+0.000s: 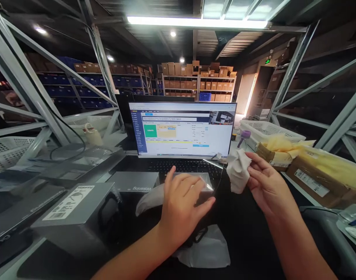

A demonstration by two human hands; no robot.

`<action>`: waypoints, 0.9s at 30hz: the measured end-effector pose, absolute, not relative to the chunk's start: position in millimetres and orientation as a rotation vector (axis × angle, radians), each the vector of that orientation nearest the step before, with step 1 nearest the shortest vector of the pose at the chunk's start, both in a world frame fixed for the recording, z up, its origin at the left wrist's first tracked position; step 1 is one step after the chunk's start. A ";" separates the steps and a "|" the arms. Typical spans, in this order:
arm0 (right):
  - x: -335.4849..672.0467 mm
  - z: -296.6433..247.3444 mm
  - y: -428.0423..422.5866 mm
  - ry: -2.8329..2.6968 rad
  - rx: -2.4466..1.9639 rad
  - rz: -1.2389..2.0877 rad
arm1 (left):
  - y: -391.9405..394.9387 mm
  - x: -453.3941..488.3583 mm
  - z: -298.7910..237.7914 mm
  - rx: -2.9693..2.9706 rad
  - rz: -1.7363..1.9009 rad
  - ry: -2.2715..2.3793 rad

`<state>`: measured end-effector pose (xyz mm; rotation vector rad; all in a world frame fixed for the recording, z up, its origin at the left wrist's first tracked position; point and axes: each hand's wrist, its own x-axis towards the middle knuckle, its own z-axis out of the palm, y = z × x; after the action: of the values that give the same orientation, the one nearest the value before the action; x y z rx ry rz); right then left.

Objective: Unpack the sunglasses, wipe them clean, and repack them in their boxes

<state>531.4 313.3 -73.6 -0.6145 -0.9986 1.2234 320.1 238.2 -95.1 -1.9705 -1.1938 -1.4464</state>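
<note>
Near the lower right corner of the monitor [166,146], the right grip [267,186] pinches the crumpled white sheet [238,171], best held lightly by its edge, while the left grip [180,207], spread wide before the monitor, should move softly

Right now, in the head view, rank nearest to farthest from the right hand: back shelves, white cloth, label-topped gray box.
1. White cloth: in the right hand.
2. Label-topped gray box: left side.
3. Back shelves: far behind the monitor.
</note>
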 end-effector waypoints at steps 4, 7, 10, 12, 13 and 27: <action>522.6 -80.3 292.3 -1.164 -0.713 0.714 | 237.1 319.9 -93.9 -2.038 -1.442 -1.201; 516.6 -87.2 279.6 -1.331 -0.775 0.229 | 236.2 320.2 -94.0 -2.109 -1.420 -1.206; 513.3 -88.6 275.7 -1.609 -0.670 -0.158 | 235.3 320.6 -94.8 -2.173 -1.437 -1.153; 510.7 -86.9 275.4 -1.797 -0.590 -0.220 | 235.0 320.5 -95.3 -2.199 -1.468 -1.093; 508.9 -86.1 274.8 -1.854 -0.567 -0.206 | 235.0 320.1 -95.3 -2.208 -1.483 -1.066; 510.0 -87.3 273.3 -1.715 -0.577 -0.177 | 239.6 313.2 -96.0 -2.325 -1.417 -0.722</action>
<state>510.0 273.3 -87.3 -0.5766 -1.7152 -0.1769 313.2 239.6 -96.0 -2.3254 -0.7220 -1.4167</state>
